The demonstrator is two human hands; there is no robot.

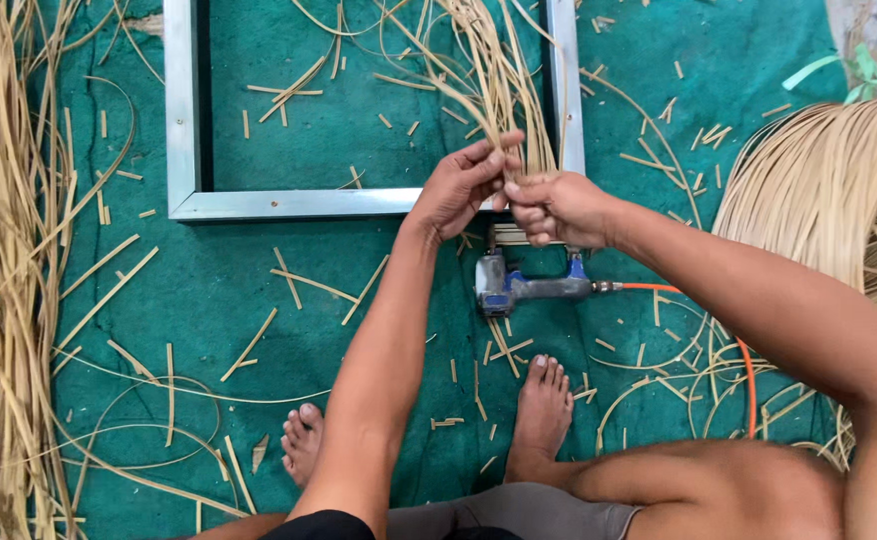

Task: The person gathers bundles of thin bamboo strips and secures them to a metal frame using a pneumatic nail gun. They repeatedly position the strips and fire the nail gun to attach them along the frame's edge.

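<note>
A bundle of thin tan rattan strips (494, 85) rises from my two hands toward the top of the view. My left hand (459, 185) pinches the strips' lower ends from the left, fingers closed on them. My right hand (557, 208) grips the same ends from the right, touching the left hand. Both hands hover over the near right corner of a grey metal frame (289, 203) lying on the green mat. Just below the hands lies a grey and blue pneumatic staple gun (524, 288) with an orange hose (749, 385).
Long loose rattan strips (4, 280) pile along the left edge. A large coil of rattan (829, 185) sits at the right. Short cut pieces litter the green mat (219, 290). My bare feet (544, 405) rest near the staple gun.
</note>
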